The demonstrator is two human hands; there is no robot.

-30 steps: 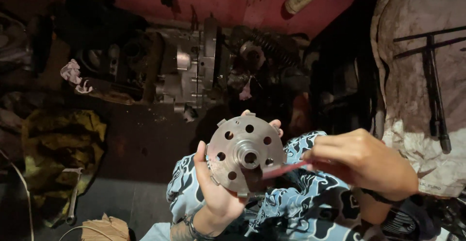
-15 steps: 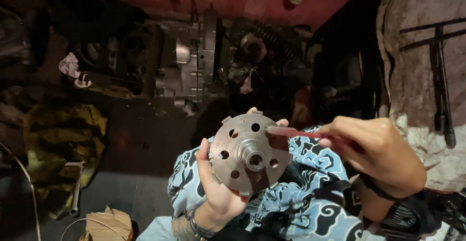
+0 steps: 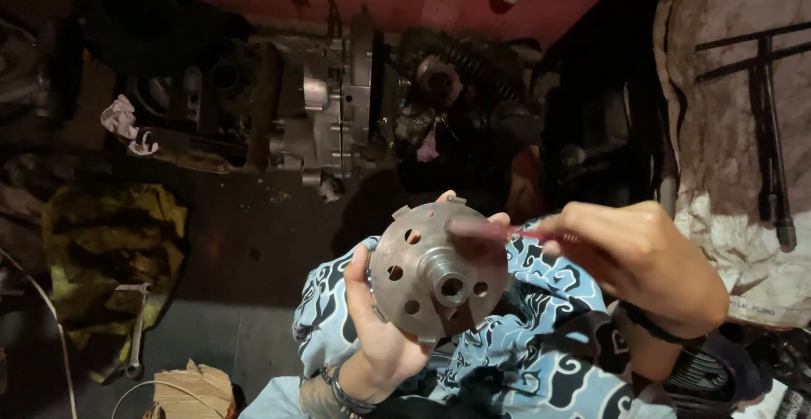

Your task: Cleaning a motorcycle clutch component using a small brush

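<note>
Disc (image 3: 422, 275) in left fingers (image 3: 359, 280), brush (image 3: 481, 235) touching

Left hand: I see my left hand (image 3: 380, 334) gripping the round metal hub (image 3: 435, 271) by its rim, face up.
Right hand: my right hand (image 3: 642, 263) pinches a small red brush (image 3: 494, 233), bristles on the hub's face.
Beyond: engine block (image 3: 325, 106) on the floor; yellow cloth (image 3: 110, 233) left.

One head-worn camera looks steeply down from above, close over the person's lap. The floor (image 3: 253, 242) and engine block (image 3: 329, 106) lie farther off, toward the frame's top.
</note>
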